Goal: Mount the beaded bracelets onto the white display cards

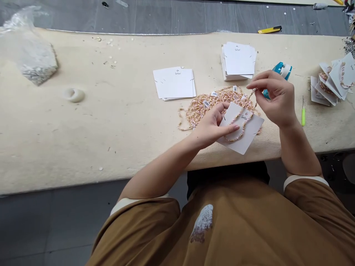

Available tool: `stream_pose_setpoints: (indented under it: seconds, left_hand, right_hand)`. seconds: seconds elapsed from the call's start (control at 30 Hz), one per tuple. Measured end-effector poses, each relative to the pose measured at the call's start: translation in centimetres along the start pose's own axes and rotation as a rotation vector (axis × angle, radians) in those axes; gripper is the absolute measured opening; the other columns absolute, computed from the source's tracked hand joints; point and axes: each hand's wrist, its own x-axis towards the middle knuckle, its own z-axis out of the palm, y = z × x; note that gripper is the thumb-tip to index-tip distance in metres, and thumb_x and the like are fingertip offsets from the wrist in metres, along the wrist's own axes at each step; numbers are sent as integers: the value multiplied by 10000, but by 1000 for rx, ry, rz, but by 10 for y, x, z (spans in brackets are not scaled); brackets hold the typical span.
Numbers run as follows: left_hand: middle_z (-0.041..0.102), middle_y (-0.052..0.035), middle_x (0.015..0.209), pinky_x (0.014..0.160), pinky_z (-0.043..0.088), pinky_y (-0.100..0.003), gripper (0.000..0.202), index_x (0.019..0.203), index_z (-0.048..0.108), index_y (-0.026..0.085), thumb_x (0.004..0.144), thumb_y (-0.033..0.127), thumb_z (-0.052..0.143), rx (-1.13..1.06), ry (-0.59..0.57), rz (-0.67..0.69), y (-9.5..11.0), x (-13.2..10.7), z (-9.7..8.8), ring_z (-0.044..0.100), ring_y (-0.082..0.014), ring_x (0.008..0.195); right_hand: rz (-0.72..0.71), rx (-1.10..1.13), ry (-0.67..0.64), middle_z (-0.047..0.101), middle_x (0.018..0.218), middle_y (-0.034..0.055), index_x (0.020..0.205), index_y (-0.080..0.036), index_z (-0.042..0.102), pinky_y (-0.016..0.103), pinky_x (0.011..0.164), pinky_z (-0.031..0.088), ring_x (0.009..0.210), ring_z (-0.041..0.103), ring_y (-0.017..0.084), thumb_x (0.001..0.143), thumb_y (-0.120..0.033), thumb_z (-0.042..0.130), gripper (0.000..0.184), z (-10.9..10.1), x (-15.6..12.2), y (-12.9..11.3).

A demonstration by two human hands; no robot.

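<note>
Card logo (244, 117), seemingly illegible — barcode tags (206, 103), too small

worktop: long cream worktop (83, 147) | centre: pile of gold-beaded necklaces (210, 105) on worktop | front: white rectangular card (251, 135) overlapping pile, under left hand (213, 125) | behind pile: two white card stacks (174, 83) (238, 61) | right: right hand (274, 98) before blue plastic tool (280, 70), green-handled metal awl (303, 112) beside | far left: clear plastic bag (30, 48)
</note>
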Motion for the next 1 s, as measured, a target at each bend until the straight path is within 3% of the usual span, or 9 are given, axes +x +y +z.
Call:
stream_pose_setpoints:
  seconds: [0.1, 0.2, 0.33, 0.47, 0.6, 0.73, 0.9, 1.0]
  left_hand:
    - [675, 22, 899, 654, 546, -153, 612, 989, 535, 185, 606, 370, 975, 4, 20, -18, 4, 0, -2, 657, -72, 749]
    - [720, -4, 932, 697, 567, -179, 651, 1050, 579, 178, 573, 347, 990, -15, 11, -53, 7, 0, -4, 681, -98, 787]
    - [770, -58, 1013, 733, 569, -178, 672, 1137, 658, 147, 570, 295, 987, -31, -36, -113, 9, 0, -5, 706, -109, 827]
    - [790, -75, 994, 723, 582, -191, 715, 1243, 650, 150, 609, 249, 964, -107, -111, -252, 14, -2, -5, 728, -120, 786]
    - [793, -69, 980, 717, 583, -188, 667, 1235, 670, 148, 640, 273, 944, -171, -112, -311, 15, -2, -6, 725, -113, 766]
    - [788, -76, 1006, 672, 561, -170, 560, 1172, 688, 137, 698, 360, 889, -216, -7, -293, 11, 0, -7, 720, -108, 767]
    - [775, -44, 967, 682, 547, -186, 655, 1232, 599, 189, 681, 355, 912, -143, -81, -201, 6, 0, -7, 718, -115, 755]
    - [767, -55, 1018, 765, 561, -224, 730, 1228, 586, 183, 627, 374, 954, -80, -93, -187, 6, 1, -7, 732, -137, 821]
  right_hand:
    - [-24, -103, -112, 677, 981, 65, 866, -261, 752, 389, 854, 544, 968, 633, 200, 879, -143, 603, 191, -6, -1, -7]
    - [66, -139, -278, 691, 914, 46, 794, -226, 705, 349, 749, 494, 855, 623, 169, 825, -104, 584, 174, -14, -1, -11]
    - [209, 5, -361, 649, 803, 18, 791, -193, 633, 299, 662, 416, 739, 560, 125, 767, -92, 576, 118, -19, 0, -15]
    - [284, 138, -457, 643, 842, 24, 879, -192, 677, 274, 652, 418, 750, 547, 114, 877, -185, 555, 122, -22, 1, -23]
    - [248, 114, -642, 624, 788, 4, 881, -202, 686, 275, 608, 384, 688, 502, 104, 875, -374, 709, 174, -30, 3, -26]
    - [194, 29, -634, 656, 790, 5, 860, -218, 713, 295, 641, 397, 689, 516, 113, 867, -346, 731, 130, -33, 3, -24]
    - [179, -11, -564, 627, 737, -2, 790, -216, 674, 291, 623, 401, 659, 492, 111, 849, -323, 734, 137, -32, 1, -22]
    - [181, -51, -556, 606, 710, -12, 821, -210, 683, 277, 599, 386, 637, 482, 100, 821, -302, 756, 118, -31, 0, -20]
